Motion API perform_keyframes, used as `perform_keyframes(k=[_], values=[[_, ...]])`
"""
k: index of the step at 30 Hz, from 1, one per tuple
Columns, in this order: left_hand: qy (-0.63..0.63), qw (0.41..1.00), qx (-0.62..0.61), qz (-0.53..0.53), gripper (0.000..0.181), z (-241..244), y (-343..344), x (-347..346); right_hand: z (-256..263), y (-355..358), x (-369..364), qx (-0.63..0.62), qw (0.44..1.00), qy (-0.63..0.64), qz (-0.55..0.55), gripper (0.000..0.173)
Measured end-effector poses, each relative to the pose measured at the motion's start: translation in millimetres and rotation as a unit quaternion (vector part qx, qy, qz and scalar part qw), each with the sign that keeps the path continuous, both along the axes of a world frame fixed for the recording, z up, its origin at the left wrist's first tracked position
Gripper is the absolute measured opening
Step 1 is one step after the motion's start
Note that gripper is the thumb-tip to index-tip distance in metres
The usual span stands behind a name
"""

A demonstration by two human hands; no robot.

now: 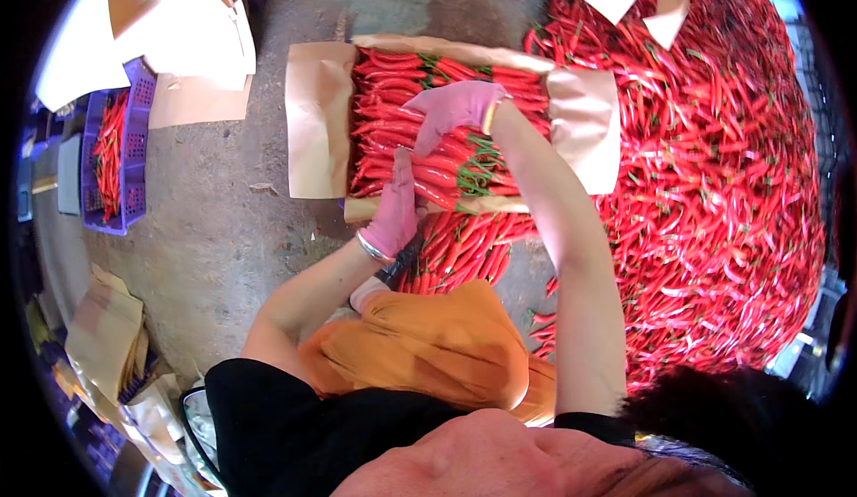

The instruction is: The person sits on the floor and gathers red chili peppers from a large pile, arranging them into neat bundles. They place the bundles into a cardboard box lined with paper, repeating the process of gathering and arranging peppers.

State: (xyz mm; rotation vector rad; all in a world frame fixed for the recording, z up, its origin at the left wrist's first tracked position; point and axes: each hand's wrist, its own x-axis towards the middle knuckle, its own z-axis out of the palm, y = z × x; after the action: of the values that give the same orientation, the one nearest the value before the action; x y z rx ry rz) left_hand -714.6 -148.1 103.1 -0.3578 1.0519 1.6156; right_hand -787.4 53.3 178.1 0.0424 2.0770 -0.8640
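A crate lined with brown paper (320, 122) lies before me, filled with rows of red chili peppers (388, 112). Its paper flaps are folded outward at the left and right. My left hand (395, 209), in a pink glove with a silver bangle at the wrist, rests at the crate's near edge, fingers against the chilies. My right hand (458, 108), also pink-gloved, lies palm down over the middle of the rows, its fingers bent toward the left. Green stems (483, 165) show right of the hands. Whether either hand grips a chili is hidden.
A great heap of loose chilies (710, 229) covers the floor at right. More chilies (462, 252) lie between the crate and my knees. A purple plastic basket (137, 149) with chilies stands at left, near brown paper sheets (201, 102). Folded paper (107, 336) is stacked at lower left.
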Motion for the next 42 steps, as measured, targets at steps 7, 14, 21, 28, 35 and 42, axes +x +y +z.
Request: perform_keyframes(k=[7,14,21,28,35,42], values=[[-0.057,0.981,-0.084,0.168,0.062,-52,5,-23,-70,-26,-57,0.028,0.995,0.076,0.055,0.085],[-0.15,0.968,0.099,0.178,0.057,-45,-44,-13,-65,-22,-77,0.282,0.93,0.233,0.022,0.062],[-0.391,0.9,0.092,0.167,0.038,-39,-52,-26,-99,38,-61,0.142,0.916,0.369,-0.066,0.06],[-0.281,0.937,0.197,0.07,0.049,-80,-58,-26,-102,2,-14,0.299,0.879,0.363,-0.078,0.03],[-0.434,0.885,0.08,0.144,0.051,2,-85,-45,-109,-16,-2,0.186,0.9,0.394,0.022,0.023],[0.436,0.885,-0.108,-0.124,0.033,13,-49,-140,-90,32,-34,0.281,0.866,0.382,-0.157,0.022]])
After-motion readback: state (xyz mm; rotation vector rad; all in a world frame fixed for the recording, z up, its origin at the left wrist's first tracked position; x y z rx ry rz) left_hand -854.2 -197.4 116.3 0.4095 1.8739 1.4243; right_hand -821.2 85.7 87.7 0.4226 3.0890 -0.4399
